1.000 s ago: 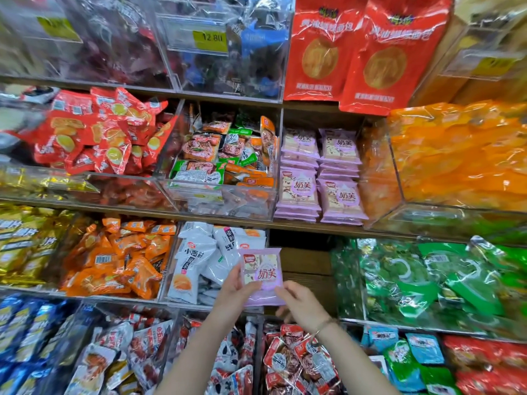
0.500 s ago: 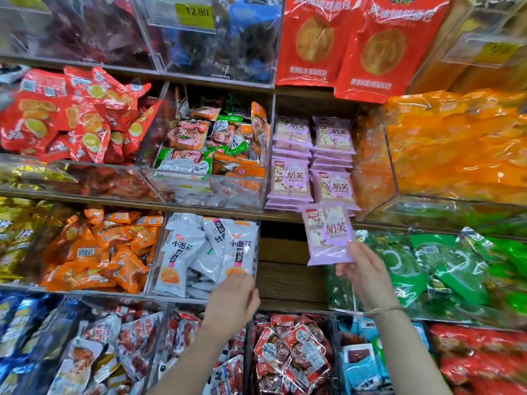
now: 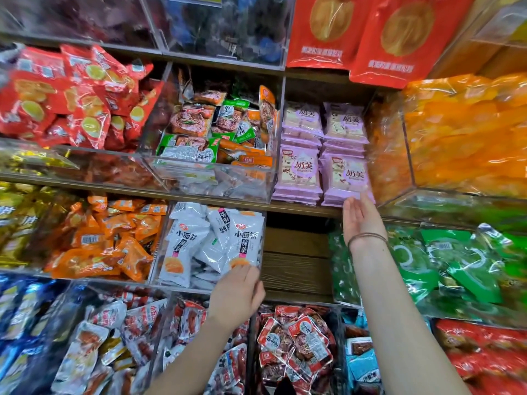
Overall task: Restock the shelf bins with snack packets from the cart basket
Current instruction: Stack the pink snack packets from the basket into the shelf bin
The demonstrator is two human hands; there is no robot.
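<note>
Purple snack packets point(image 3: 322, 155) stand in two stacked rows on the middle shelf. The front packet of the right row point(image 3: 346, 175) leans upright against its stack. My right hand point(image 3: 360, 219) is just below it, palm turned left, fingers straight, with the fingertips touching the packet's lower edge. My left hand point(image 3: 236, 297) hovers lower down, in front of the clear bin of white packets point(image 3: 211, 243), with loosely spread fingers and nothing in it. The cart basket is out of view.
Clear bins crowd every shelf: red packets point(image 3: 74, 101), mixed green and orange packets point(image 3: 216, 132), orange bags point(image 3: 467, 132), green bags point(image 3: 445, 266). A bare wooden gap point(image 3: 296, 260) lies between the white-packet bin and the green bags. Big red bags point(image 3: 362, 35) hang above.
My right hand carried the purple packet up and right from chest height to the right purple stack and set it against the front. My left hand let go and dropped back by the white-packet bin.
</note>
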